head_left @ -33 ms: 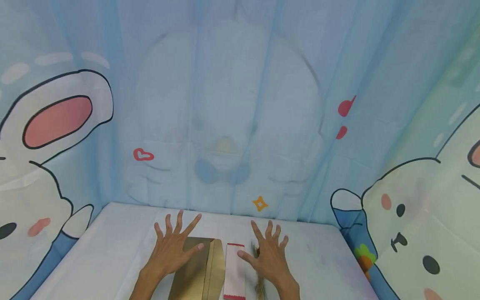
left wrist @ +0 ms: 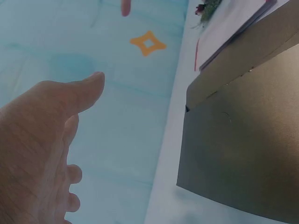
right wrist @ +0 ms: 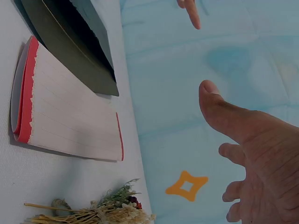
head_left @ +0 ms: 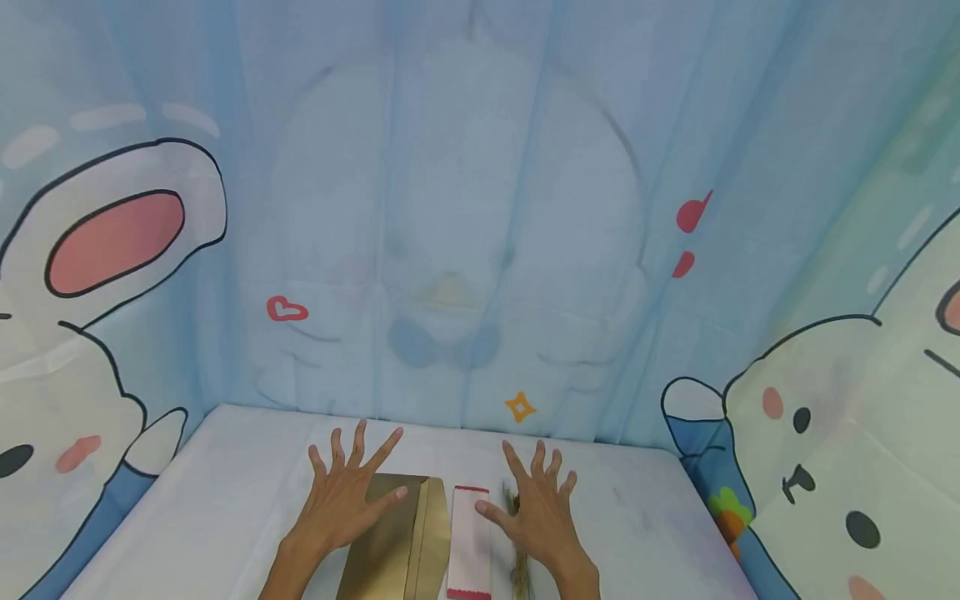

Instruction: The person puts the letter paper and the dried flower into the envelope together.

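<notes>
There are two hands, one left hand (head_left: 345, 504) and one right hand (head_left: 542, 512), and one table (head_left: 645, 517). On it I count three things: one gold envelope (head_left: 382, 542), one white paper bundle (head_left: 468, 550) with two red ends, and one bunch of dried flowers (right wrist: 112, 210), with too many stems to count. The blue cloth (head_left: 450, 167) shows two big white animals (head_left: 847, 417), one red heart (head_left: 287, 309), one orange star (head_left: 520, 407), two red marks (head_left: 690, 216) and one carrot (head_left: 731, 525).
</notes>
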`<state>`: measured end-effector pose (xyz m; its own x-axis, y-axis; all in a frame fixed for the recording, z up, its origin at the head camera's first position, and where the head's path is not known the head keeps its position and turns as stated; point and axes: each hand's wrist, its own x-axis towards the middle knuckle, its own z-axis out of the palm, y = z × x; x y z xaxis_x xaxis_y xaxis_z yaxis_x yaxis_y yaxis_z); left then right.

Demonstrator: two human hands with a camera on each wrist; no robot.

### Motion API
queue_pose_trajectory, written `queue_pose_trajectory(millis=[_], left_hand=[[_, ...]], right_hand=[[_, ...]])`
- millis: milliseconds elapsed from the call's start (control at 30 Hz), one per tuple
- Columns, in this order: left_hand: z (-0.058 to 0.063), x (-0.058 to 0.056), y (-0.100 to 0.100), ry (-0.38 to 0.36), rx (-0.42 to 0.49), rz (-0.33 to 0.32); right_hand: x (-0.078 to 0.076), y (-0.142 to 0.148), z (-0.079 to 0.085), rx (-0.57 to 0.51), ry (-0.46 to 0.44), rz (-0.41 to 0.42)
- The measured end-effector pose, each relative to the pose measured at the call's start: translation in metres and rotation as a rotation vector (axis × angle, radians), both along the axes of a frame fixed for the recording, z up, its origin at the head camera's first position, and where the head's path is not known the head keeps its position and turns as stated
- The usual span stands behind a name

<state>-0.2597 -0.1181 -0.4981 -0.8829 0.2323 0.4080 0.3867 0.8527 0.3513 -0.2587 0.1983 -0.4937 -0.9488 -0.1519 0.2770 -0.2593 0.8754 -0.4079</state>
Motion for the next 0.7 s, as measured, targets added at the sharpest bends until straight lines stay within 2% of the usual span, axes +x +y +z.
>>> queue_pose_trajectory(millis=[133,233,333,433,567,700], left_hand=[[-0.002,0.001,0.001,0.000,-0.010,0.003],[-0.004,0.004,0.002,-0.019,-0.007,0.001],[-0.007,0.011,0.005,-0.057,-0.003,-0.015],[-0.013,0.016,0.010,-0.088,-0.002,-0.045],[-0.025,0.025,0.017,-0.106,-0.013,-0.085],[-0.039,0.032,0.023,-0.131,0.016,-0.113]], right_hand=[[0.000,-0.001,-0.002,0.001,0.010,-0.007],[0.000,-0.005,-0.004,-0.018,0.060,-0.039],[0.001,-0.014,-0.007,-0.060,0.122,-0.112],[0.000,-0.027,-0.009,-0.102,0.159,-0.221],[0.001,-0.045,-0.015,-0.150,0.117,-0.351],[0.005,-0.056,-0.028,-0.189,0.047,-0.395]])
